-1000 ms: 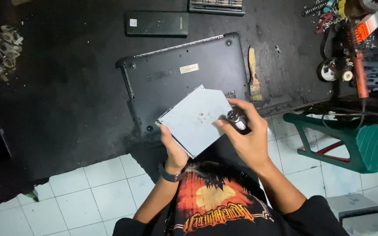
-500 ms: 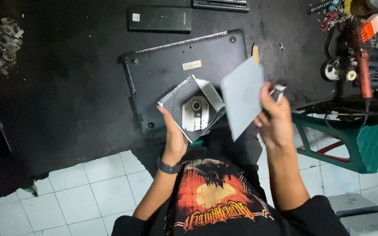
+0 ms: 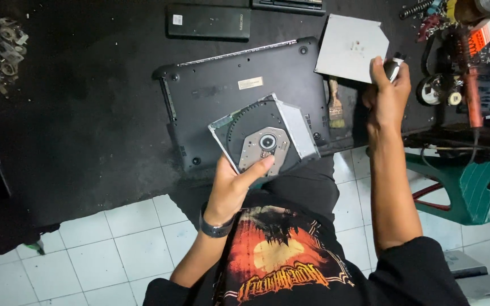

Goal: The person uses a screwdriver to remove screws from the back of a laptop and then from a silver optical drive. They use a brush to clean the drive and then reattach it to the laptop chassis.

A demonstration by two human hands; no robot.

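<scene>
the left hand [image 3: 232,187] gripped the opened optical drive [image 3: 263,136] from below, thumb pressed on its dark tray near the spindle, holding it tilted above the lap. the right hand [image 3: 387,93], stretched forward and well apart from the left, pinched the corner of the grey metal cover plate [image 3: 351,46] while also curling around a small dark tool [image 3: 393,67]. beyond the drive lay an upturned black laptop [image 3: 239,90]; a paintbrush [image 3: 336,107] lay between it and the right hand.
</scene>
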